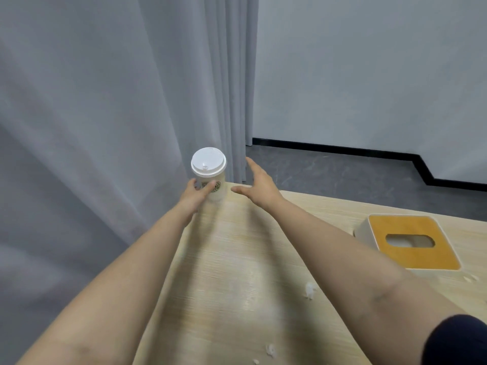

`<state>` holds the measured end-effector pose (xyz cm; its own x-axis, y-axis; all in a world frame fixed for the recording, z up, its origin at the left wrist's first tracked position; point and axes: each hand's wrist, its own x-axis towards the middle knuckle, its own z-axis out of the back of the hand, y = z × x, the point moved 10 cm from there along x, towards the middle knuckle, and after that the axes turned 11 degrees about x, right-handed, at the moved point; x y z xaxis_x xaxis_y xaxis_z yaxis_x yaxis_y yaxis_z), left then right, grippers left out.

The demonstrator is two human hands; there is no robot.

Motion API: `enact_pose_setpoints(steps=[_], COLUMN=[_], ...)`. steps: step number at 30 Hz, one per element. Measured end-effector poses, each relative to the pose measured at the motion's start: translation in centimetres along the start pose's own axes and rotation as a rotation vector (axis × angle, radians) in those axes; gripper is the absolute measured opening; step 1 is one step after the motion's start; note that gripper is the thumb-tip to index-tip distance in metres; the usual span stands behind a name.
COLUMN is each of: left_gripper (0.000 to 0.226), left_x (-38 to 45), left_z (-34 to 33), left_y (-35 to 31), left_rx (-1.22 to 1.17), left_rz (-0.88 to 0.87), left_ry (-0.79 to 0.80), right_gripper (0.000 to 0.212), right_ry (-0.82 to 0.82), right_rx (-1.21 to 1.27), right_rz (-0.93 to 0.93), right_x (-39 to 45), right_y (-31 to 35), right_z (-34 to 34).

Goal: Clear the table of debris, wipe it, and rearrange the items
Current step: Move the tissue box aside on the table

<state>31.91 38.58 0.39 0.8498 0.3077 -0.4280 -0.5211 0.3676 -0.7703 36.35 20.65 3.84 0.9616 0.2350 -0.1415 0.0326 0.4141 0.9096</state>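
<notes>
Head view: a lidded paper cup [209,177] is being gripped at mid-wall by the left hand [196,194] at the table [237,259] corner; the right hand [259,184] is being held spread beside it, empty. Thin walls likely crush; the lid is best avoided.

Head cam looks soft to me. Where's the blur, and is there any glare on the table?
Head view: motion blur smears the left hand and the cup in its grip; pale sheen streaks the table; wide-angle lens bends the table edge; tissue box stays fairly sharp.
</notes>
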Motion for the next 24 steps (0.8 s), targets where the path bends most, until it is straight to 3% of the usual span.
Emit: enact_pose_setpoints(steps=[7,18,24], left_gripper=[0.073,0.063,0.081], left_x=[-5.3,-14.4,-17.3], left_z=[-7.2,-25.3,-33.3], left_y=[-1.4,-6.1,-7.3], left_rx=[0.091,0.239,0.293], left_rz=[-0.027,-0.141,-0.129], left_ry=[0.112,0.388,0.468], right_gripper=[0.075,0.06,0.06], right_ry=[-0.095,-0.256,-0.317], right_rx=[-0.135,-0.31,-0.335], right_rz=[-0.042,-0.121,-0.215], right_x=[-6.3,-15.9,-19.6], right_y=[-4.4,-12.8,-18.2], right_z=[8.4,23.3,30.9])
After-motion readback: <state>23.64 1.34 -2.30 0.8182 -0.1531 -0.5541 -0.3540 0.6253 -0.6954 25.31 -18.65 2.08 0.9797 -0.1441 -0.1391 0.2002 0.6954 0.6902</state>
